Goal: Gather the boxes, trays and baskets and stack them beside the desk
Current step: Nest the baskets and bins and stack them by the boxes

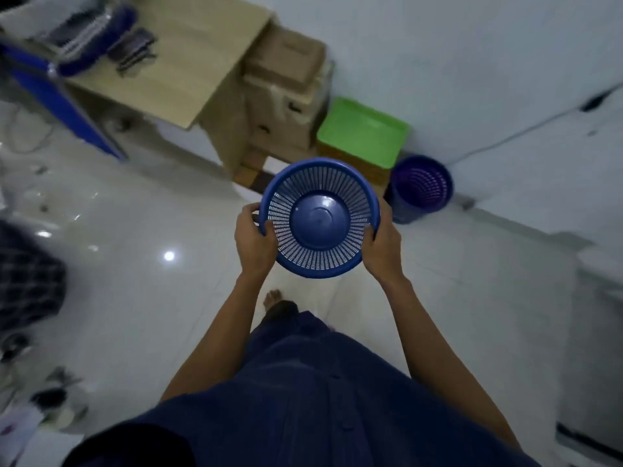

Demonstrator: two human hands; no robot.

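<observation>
- Because the head view looks straight down over the person's arms, the blue basket (320, 217) shows its open mouth and solid bottom. It is held in the air above the floor (151, 203), in front of the body.
- The left hand (251, 237) grips the rim on one side and the right hand (384, 246) grips the opposite side, fingers curled over the edge. I judge this two-sided hold keeps the light, wide basket level while it is carried.
- Beside the counter (188, 62), against the wall, cardboard boxes (286, 96) stand in a pile. Next to them a green tray (362, 129) lies on top of a brownish stack whose make-up I cannot tell.
- A purple basket (421, 183) stands on the floor just beside that stack, mouth up. Like seems to be grouped with like, so it looks the natural place to nest the blue one.
- The basket in hand is near the row but not yet set down. The next move probably calls for lining up the two rims.
</observation>
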